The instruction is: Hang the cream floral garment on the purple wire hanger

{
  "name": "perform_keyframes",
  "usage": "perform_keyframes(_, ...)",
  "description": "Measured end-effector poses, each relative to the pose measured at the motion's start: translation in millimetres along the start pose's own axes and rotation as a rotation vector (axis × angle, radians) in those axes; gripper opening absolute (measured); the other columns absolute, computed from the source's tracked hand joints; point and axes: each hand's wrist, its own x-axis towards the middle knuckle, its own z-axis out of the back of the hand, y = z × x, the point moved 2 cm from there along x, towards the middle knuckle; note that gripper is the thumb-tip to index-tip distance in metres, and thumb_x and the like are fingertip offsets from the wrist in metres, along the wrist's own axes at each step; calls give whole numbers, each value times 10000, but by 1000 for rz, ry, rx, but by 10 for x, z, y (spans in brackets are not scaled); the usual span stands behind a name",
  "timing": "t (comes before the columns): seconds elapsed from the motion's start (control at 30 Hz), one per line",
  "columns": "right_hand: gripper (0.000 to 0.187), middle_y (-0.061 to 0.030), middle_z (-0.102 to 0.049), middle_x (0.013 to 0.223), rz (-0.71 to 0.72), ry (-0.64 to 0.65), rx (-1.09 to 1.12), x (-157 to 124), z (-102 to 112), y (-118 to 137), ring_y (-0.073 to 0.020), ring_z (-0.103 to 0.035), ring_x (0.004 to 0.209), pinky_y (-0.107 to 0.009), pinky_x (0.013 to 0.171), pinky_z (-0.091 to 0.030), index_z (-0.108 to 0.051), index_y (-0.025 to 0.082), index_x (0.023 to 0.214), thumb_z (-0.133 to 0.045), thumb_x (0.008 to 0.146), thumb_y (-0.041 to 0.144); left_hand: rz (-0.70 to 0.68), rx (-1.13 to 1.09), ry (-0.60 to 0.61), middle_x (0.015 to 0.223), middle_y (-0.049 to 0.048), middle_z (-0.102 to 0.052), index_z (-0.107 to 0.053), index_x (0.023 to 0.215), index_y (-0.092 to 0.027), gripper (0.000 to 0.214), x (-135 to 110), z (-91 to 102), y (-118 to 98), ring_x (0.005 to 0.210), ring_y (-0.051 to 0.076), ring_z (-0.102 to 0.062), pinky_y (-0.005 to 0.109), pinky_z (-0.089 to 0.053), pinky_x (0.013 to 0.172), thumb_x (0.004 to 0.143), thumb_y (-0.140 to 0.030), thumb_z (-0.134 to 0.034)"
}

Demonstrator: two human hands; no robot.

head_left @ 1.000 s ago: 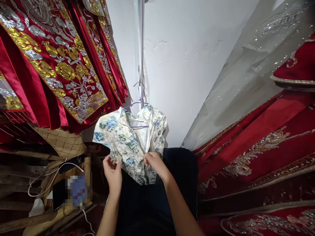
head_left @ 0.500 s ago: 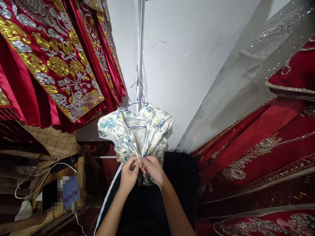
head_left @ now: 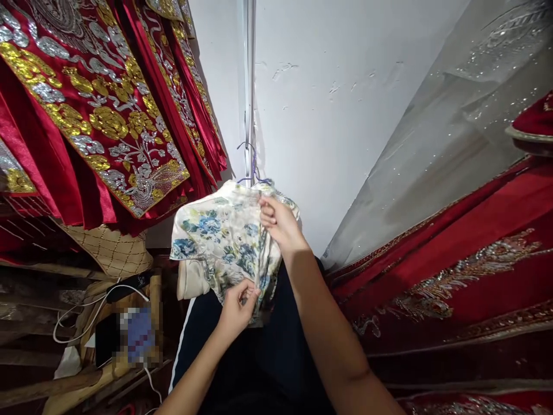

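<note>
A short-sleeved cream shirt (head_left: 224, 230) with blue and green flowers hangs on a purple wire hanger (head_left: 254, 167), above my dark-clad lap. My left hand (head_left: 241, 300) is closed in a pinch on the front edge of the shirt, low down. Higher up, near the collar, my right hand (head_left: 279, 219) pinches the same front edge. Between the two hands that edge runs nearly straight. My right hand and forearm cover part of the shirt's right side.
Red embroidered garments (head_left: 108, 115) hang at the upper left. A sparkly white veil-like fabric (head_left: 415, 161) and red beaded cloth (head_left: 466, 259) hang on the right. At lower left, a wooden stand (head_left: 78, 380) bears a dark phone (head_left: 107, 340) and a white cable (head_left: 64, 317).
My right hand has moved up from beside my left hand to near the collar. The shirt's front, gaping before, now lies flatter and closed over the hanger's bar.
</note>
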Motion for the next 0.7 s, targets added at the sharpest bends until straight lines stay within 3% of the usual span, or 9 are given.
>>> perform_keyframes(0.1,251,90,-395,464,94,34,-48,74,-157,169,-21,-238,373,-181,364,-139,-614,135,721,-710,784,358,17,29,48,641,-13,-492,-535,680,-182,288,43,85,39,622,141,-476,248,-387,609,861,-394,-609)
perform_keyframes(0.2,292,60,-465,475,181,13,-190,-98,-197,103,-36,-319,394,-181,382,-201,-626,138,728,-695,805,411,42,44,107,651,-6,-542,-564,697,-177,261,192,365,-131,631,145,-518,255,-411,619,848,-378,-634)
perform_keyframes(0.27,313,52,-479,468,215,-18,-265,-221,-200,35,-45,-359,408,-183,405,-243,-613,147,693,-668,826,425,-6,14,71,787,26,-634,-622,810,-179,184,339,601,-454,726,164,-590,276,-463,686,843,-357,-652)
perform_keyframes(0.37,332,51,-475,448,255,-25,-341,-320,-253,14,-54,-389,416,-191,444,-293,-590,158,640,-628,855,409,-272,5,-152,961,47,-663,-588,1147,-228,262,584,866,-1164,869,175,-620,312,-493,796,904,-325,-597)
perform_keyframes(0.43,333,47,-484,448,297,-1,-379,-337,-321,51,-59,-400,418,-197,465,-314,-591,161,636,-603,874,393,-444,164,-193,947,37,-655,-542,1268,-245,331,753,897,-1589,818,157,-601,295,-481,769,941,-298,-542)
perform_keyframes(0.5,331,42,-499,458,354,19,-414,-334,-372,92,-67,-418,426,-204,483,-330,-598,163,648,-586,887,391,-568,399,-146,939,43,-650,-621,1129,-210,213,912,841,-1853,834,162,-590,291,-462,772,949,-268,-523)
perform_keyframes(0.6,344,45,-487,447,418,22,-478,-305,-339,76,-81,-427,432,-216,491,-335,-608,168,663,-575,894,421,-667,651,-69,892,51,-631,-638,913,-167,158,1064,730,-1958,823,168,-572,289,-438,765,954,-242,-505)
perform_keyframes(0.7,364,49,-468,430,398,-26,-554,-259,-156,-87,-85,-398,411,-223,462,-299,-615,171,659,-564,891,447,-713,661,-118,886,54,-618,-615,901,-158,167,1110,717,-1933,830,164,-567,284,-430,781,965,-237,-483)
